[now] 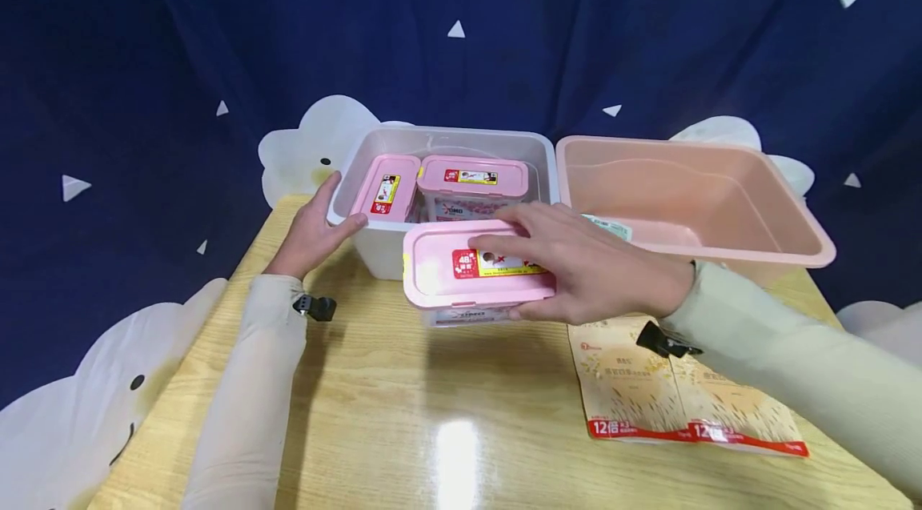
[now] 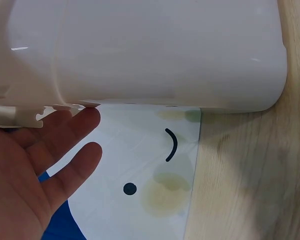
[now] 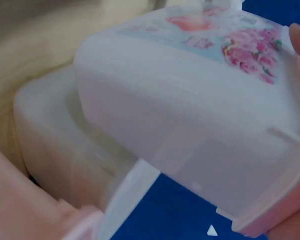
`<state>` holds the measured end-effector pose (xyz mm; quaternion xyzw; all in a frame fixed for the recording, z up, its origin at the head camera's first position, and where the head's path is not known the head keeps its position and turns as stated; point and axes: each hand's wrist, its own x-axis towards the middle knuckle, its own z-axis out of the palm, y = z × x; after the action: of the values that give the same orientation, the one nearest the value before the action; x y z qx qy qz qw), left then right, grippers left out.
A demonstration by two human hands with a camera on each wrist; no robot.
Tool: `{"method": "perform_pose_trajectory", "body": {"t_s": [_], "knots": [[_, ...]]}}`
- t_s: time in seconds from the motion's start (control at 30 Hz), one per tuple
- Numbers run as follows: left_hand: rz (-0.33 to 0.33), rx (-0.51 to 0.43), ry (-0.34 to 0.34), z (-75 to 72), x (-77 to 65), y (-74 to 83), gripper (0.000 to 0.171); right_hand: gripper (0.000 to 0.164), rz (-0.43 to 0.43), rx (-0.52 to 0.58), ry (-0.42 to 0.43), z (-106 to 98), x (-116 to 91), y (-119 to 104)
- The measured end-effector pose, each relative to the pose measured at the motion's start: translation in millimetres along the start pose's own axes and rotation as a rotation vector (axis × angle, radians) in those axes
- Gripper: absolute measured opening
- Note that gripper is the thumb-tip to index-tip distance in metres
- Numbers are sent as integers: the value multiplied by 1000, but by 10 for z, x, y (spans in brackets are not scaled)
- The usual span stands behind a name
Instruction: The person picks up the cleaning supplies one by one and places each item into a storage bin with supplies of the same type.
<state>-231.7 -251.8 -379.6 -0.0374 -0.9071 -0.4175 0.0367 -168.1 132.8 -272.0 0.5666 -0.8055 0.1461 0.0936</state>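
Observation:
My right hand (image 1: pixel 576 262) grips a pink-lidded OMO plastic box (image 1: pixel 439 262) by its right end, over the table in front of the white bin (image 1: pixel 392 254). In the right wrist view the held box (image 3: pixel 190 125) is tilted, its flower-printed side visible. My left hand (image 1: pixel 310 230) is at the bin's front left corner, thumb on the rim and fingers along the outer left wall. The left wrist view shows these fingers (image 2: pixel 85 120) extended and spread beside the bin wall. Inside the bin are two more pink-lidded boxes, one lengthwise (image 1: pixel 367 182) at the left, one crosswise (image 1: pixel 471 188) beside it.
A larger pink bin (image 1: pixel 691 254) stands right of the white one, with a pale green-white packet (image 1: pixel 611 228) inside. Flat beige packs with red bands (image 1: pixel 634 390) lie on the wooden table (image 1: pixel 374 414) under my right forearm. A dark blue curtain (image 1: pixel 461 78) hangs behind.

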Motion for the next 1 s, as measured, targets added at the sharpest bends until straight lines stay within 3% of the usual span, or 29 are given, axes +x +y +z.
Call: {"method": "perform_pose_trajectory", "body": {"t_s": [0.3, 0.53, 1.0], "knots": [[-5, 0, -5, -3, 9, 8, 91, 74, -12, 17, 28, -416, 165, 110], [-14, 0, 6, -24, -1, 4, 90, 72, 52, -2, 44, -695, 281, 218], [-28, -1, -10, -67, -67, 39, 92, 70, 251, -28, -62, -778, 531, 436]]}}
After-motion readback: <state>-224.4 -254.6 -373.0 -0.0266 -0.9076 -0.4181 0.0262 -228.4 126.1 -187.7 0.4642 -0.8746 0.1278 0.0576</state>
